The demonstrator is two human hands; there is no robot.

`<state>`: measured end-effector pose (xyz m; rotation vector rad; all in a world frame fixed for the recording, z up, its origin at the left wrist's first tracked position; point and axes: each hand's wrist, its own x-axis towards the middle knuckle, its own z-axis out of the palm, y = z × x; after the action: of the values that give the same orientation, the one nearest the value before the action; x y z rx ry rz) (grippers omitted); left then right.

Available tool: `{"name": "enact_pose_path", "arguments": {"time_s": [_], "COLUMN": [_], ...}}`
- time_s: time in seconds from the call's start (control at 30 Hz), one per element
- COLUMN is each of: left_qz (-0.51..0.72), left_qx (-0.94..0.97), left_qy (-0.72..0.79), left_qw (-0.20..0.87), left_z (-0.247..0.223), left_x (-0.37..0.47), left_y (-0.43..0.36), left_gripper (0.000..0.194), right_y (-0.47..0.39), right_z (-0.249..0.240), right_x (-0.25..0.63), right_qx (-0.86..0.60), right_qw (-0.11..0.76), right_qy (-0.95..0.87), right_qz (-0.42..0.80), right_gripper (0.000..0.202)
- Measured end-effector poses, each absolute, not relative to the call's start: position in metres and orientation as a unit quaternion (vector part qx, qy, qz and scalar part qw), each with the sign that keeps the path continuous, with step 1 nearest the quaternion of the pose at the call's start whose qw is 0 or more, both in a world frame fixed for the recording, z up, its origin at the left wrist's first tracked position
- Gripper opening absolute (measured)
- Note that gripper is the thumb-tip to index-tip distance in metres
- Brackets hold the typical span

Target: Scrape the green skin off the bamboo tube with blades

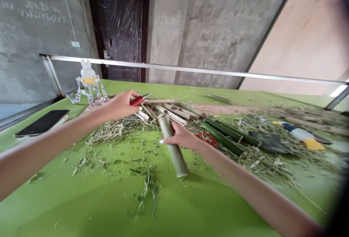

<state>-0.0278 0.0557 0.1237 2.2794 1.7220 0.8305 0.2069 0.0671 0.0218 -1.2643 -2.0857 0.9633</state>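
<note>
My left hand (125,104) is closed around the red handle of a small knife (137,100), its blade pointing up and to the right. In my right hand (181,137) is a thick, pale green piece of bamboo (176,158), gripped near its middle and tilted, the lower end towards me. Just beyond both hands lies a pile of thinner, peeled bamboo pieces (177,112). Right of my right wrist rest several dark green bamboo pieces (222,137) and a loop of red cord (206,138).
Shavings (109,131) litter the green table (109,200). At left are a black phone (42,122) and a rabbit-topped bottle (88,75) with a strap. A tool with a blue, white and yellow handle (300,134) lies at right. A metal rail (174,67) runs along the back.
</note>
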Motion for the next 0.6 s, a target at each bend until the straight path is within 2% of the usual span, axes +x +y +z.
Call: {"name": "enact_pose_path", "arguments": {"time_s": [0.1, 0.17, 0.27, 0.37, 0.43, 0.5, 0.6], "left_qz": [0.259, 0.256, 0.266, 0.264, 0.248, 0.232, 0.210], "left_qx": [0.767, 0.758, 0.745, 0.755, 0.768, 0.778, 0.795], "left_qy": [0.583, 0.594, 0.602, 0.590, 0.581, 0.577, 0.565], "left_qw": [0.062, 0.077, 0.104, 0.111, 0.103, 0.089, 0.064], "left_z": [0.109, 0.107, 0.111, 0.112, 0.109, 0.104, 0.095], "left_x": [-0.034, -0.034, -0.027, -0.022, -0.023, -0.026, -0.035], "left_y": [0.051, 0.052, 0.054, 0.053, 0.049, 0.043, 0.033], "left_gripper": [0.043, 0.043, 0.045, 0.042, 0.041, 0.043, 0.041], "right_y": [0.053, 0.042, 0.027, 0.014, 0.011, 0.015, 0.033], "right_z": [0.018, 0.022, 0.027, 0.022, 0.015, 0.013, 0.033], "right_x": [0.205, 0.208, 0.223, 0.250, 0.269, 0.285, 0.300], "right_qx": [-0.409, -0.396, -0.442, -0.472, -0.493, -0.527, -0.544], "right_qw": [0.153, 0.141, 0.141, 0.104, 0.121, 0.156, 0.198], "right_qy": [-0.858, -0.879, -0.871, -0.857, -0.833, -0.798, -0.772], "right_qz": [0.271, 0.225, 0.159, 0.177, 0.218, 0.247, 0.262], "right_gripper": [0.078, 0.073, 0.084, 0.074, 0.061, 0.057, 0.047]}}
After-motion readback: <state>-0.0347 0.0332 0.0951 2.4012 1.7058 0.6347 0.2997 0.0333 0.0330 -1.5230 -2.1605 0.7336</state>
